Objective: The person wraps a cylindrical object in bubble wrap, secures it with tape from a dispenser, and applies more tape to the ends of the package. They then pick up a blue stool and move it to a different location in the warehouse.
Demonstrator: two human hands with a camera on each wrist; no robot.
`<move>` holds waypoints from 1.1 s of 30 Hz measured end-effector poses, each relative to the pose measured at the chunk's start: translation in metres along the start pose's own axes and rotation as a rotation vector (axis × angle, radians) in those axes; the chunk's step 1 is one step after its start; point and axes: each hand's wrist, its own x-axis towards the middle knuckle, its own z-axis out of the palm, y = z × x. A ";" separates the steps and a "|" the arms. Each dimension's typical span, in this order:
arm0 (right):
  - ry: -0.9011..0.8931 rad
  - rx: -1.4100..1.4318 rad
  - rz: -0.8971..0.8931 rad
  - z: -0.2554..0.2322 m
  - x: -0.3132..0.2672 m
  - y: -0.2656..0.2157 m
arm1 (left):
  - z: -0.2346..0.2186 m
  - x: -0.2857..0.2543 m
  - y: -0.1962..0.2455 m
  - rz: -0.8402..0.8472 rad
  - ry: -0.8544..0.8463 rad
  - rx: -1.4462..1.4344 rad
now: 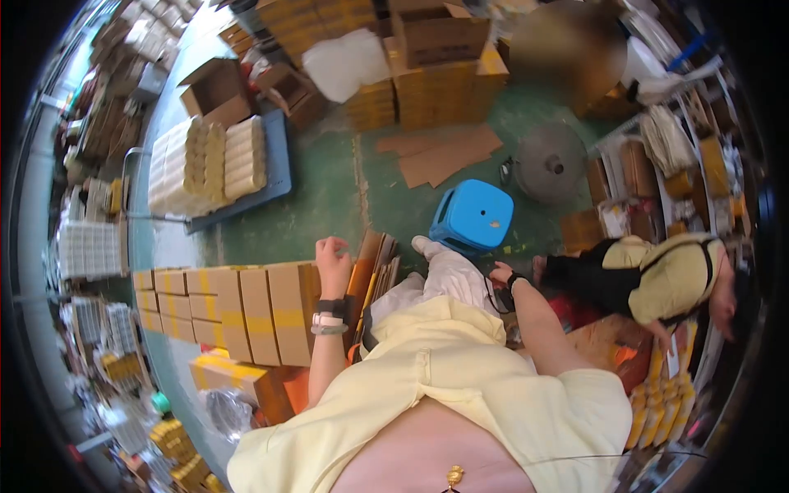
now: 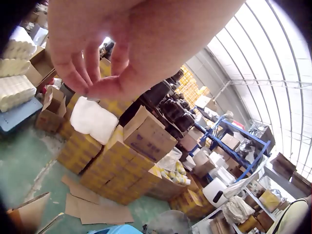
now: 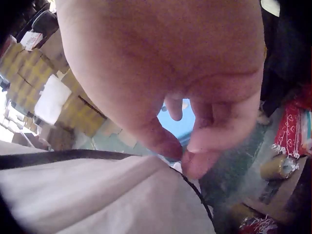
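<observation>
My left hand (image 1: 332,267) is raised beside the row of taped cartons (image 1: 259,316), its fingers loosely bent. In the left wrist view the same hand (image 2: 122,53) holds nothing, and background shows between thumb and fingers. My right hand (image 1: 500,274) hangs low by my light trousers (image 1: 452,279). Seen from the right wrist, this hand (image 3: 170,68) has thumb and fingers loosely curled with their tips close together, and no object shows in them. A thin black cord (image 3: 197,192) runs down the trousers just below the fingertips. Ahead of my feet stands a blue plastic stool (image 1: 485,215).
Flattened cardboard (image 1: 440,156) and a round grey base (image 1: 552,163) lie on the green floor. A blue cart (image 1: 278,156) carries stacked pale trays (image 1: 185,164). Upright cardboard sheets (image 1: 370,279) lean by my left leg. Another person (image 1: 674,275) bends at my right.
</observation>
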 end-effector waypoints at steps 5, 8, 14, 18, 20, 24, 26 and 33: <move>-0.143 0.034 -0.352 -0.054 0.057 0.007 | -0.005 -0.001 0.001 0.047 0.118 -0.072; 0.072 -0.070 -0.171 -0.053 0.016 -0.048 | -0.005 0.002 -0.018 0.112 0.261 0.028; -0.016 -0.228 -0.132 -0.066 0.061 -0.143 | -0.019 0.000 -0.028 -0.094 0.367 -0.066; -0.102 -0.733 -0.151 -0.024 0.134 -0.290 | -0.016 0.014 -0.038 -0.247 0.470 -0.108; -0.068 -0.730 -0.102 0.014 0.147 -0.350 | -0.010 0.015 -0.044 -0.329 0.506 -0.092; -0.295 -1.736 -0.647 0.066 0.247 -0.502 | 0.005 0.014 -0.042 -0.582 0.648 -0.062; -0.290 -2.452 -0.765 0.138 0.240 -0.578 | 0.019 0.005 -0.024 -0.771 0.790 -0.048; -0.226 -3.584 -1.344 0.364 0.208 -0.717 | 0.169 -0.072 0.088 -1.501 1.289 -0.040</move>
